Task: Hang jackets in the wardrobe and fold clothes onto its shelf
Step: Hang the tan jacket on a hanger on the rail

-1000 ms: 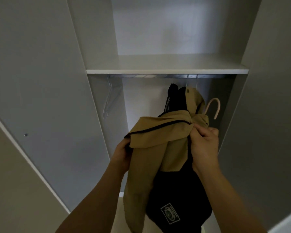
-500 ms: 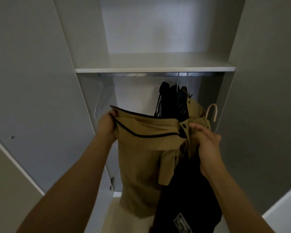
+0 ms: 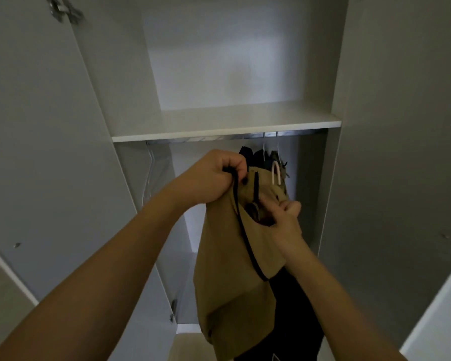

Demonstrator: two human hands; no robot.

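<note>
Starting from the left, the left hand is clenched on the black-trimmed collar edge of the tan jacket and holds it up, just under the shelf. The jacket hangs long and straight down from this hand, in front of the wardrobe opening. Further right and lower, the right hand pinches the other side of the collar. The pale hook of the hanger stands out above the collar, between both hands. The rail lies above and behind the hook, so I judge that the coming move goes upward and inward; the left hand is nearer to the rail.
</note>
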